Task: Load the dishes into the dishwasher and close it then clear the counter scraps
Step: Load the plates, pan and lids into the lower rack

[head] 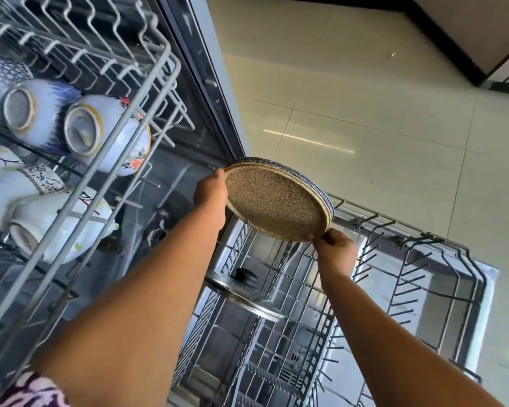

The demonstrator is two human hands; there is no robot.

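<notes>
Both my arms reach forward over the open dishwasher. My left hand (210,190) grips the plate (276,201) at its nine o'clock edge, and my right hand (334,249) pinches the rim at five o'clock. The plate is tilted, its speckled underside facing me, held above the lower rack (409,259). A lid (244,292) lies in that rack at six o'clock from the plate. Rack tines stand free at three o'clock. The upper rack (147,92), at nine o'clock, holds bowls (106,133).

Glossy pale tiled floor (365,127), dark baseboard (441,33)
</notes>
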